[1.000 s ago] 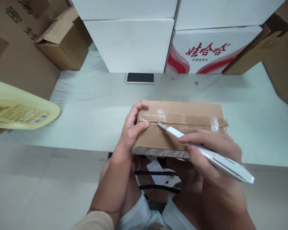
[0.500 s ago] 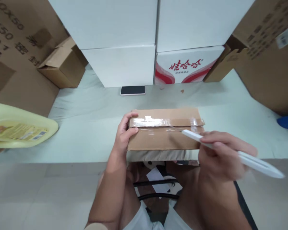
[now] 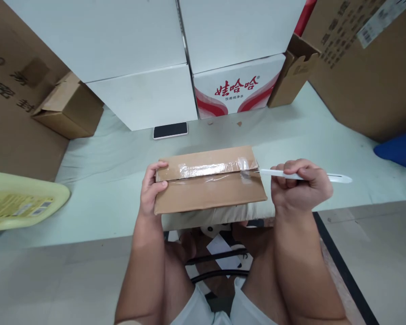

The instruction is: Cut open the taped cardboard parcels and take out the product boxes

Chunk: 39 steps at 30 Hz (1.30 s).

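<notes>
A flat brown cardboard box [image 3: 206, 192] lies at the near edge of a pale green table [image 3: 115, 180], with clear tape [image 3: 203, 169] along its top seam. My left hand [image 3: 150, 192] grips the box's left end, thumb on top. My right hand [image 3: 299, 185] is closed round a white utility knife [image 3: 306, 175]. The knife's tip sits at the right end of the taped seam, at the box's right edge.
A phone [image 3: 170, 130] lies face up behind the box. White cartons [image 3: 138, 58] and a red-printed one [image 3: 237, 88] are stacked at the back. Brown boxes [image 3: 67, 110] stand left and right [image 3: 365, 58]. A yellow container [image 3: 20, 201] is at the left, a blue object [image 3: 397, 151] at the right.
The knife has travelled right along the taped seam, from near the left end to the box's right edge. My left hand kept its hold. The view shifted, so the box appears further left.
</notes>
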Motion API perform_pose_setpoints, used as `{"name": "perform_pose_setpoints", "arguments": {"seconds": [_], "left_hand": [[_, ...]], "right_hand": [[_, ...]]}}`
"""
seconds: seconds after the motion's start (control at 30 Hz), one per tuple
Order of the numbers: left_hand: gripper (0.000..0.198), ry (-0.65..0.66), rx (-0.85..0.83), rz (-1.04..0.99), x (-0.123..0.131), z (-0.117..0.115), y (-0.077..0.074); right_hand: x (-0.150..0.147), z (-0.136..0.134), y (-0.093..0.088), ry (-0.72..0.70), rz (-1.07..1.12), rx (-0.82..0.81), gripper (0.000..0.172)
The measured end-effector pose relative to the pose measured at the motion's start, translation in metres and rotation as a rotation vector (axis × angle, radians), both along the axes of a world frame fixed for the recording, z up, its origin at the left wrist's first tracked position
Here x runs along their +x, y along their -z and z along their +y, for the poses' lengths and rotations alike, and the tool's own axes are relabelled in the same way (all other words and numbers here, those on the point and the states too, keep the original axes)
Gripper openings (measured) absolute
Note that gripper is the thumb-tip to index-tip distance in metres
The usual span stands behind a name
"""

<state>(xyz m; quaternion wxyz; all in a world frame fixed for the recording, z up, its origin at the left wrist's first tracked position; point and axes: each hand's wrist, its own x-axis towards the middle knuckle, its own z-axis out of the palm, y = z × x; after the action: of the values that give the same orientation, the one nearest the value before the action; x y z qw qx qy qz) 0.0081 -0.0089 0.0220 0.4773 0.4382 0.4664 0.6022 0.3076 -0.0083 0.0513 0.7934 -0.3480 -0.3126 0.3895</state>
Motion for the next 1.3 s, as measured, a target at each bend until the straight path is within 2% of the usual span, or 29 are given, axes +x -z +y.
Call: {"name": "perform_pose_setpoints", "arguments": {"seconds": [0.1,0.27,0.4,0.47,0.57,0.63,0.7,0.77,0.87,0.93,1.03,1.17,1.3], "left_hand": [[0.043,0.005,0.012,-0.005,-0.001,0.004,0.001],[0.04,0.067,0.047,-0.021,-0.003,0.004,0.011],[0.045,0.014,0.102,-0.03,-0.001,0.003,0.015],[0.047,0.006,0.121,-0.089,0.0,0.003,0.015],[0.045,0.043,0.112,-0.143,0.001,0.003,0.013],[0.045,0.029,0.102,-0.171,0.002,0.004,0.012],[0.045,-0.007,0.105,-0.219,0.003,0.004,0.01],[0.043,-0.023,0.108,-0.24,0.003,0.003,0.01],[0.047,-0.006,0.104,-0.193,0.001,0.002,0.01],[0.051,0.005,0.093,-0.141,-0.001,0.0,0.008],[0.056,-0.007,0.087,-0.021,-0.004,-0.002,0.001],[0.055,-0.118,0.108,0.162,-0.007,-0.004,-0.011],[0.054,-0.283,0.181,0.363,-0.006,-0.009,-0.02]], "right_hand": [[0.005,0.005,0.005,-0.058,0.0,0.036,0.016],[0.009,0.01,0.014,-0.031,0.01,0.122,0.016],[0.012,0.01,0.021,-0.07,-0.008,0.189,0.015],[0.016,0.011,0.025,-0.028,0.006,0.156,0.018],[0.026,0.016,0.034,0.272,-0.071,-0.076,0.024],[0.033,0.02,0.043,0.389,-0.351,-0.289,0.028],[0.036,0.023,0.057,0.316,-0.717,-0.467,0.035],[0.036,0.024,0.072,0.184,-0.979,-0.595,0.034],[0.033,0.024,0.088,0.078,-1.14,-0.716,0.026],[0.03,0.024,0.089,0.055,-1.174,-0.748,0.021],[0.022,0.021,0.076,0.077,-1.048,-0.607,0.019],[0.006,0.009,0.047,0.087,-0.789,-0.199,0.022],[-0.004,-0.003,0.024,-0.062,-0.754,0.103,0.024]]}}
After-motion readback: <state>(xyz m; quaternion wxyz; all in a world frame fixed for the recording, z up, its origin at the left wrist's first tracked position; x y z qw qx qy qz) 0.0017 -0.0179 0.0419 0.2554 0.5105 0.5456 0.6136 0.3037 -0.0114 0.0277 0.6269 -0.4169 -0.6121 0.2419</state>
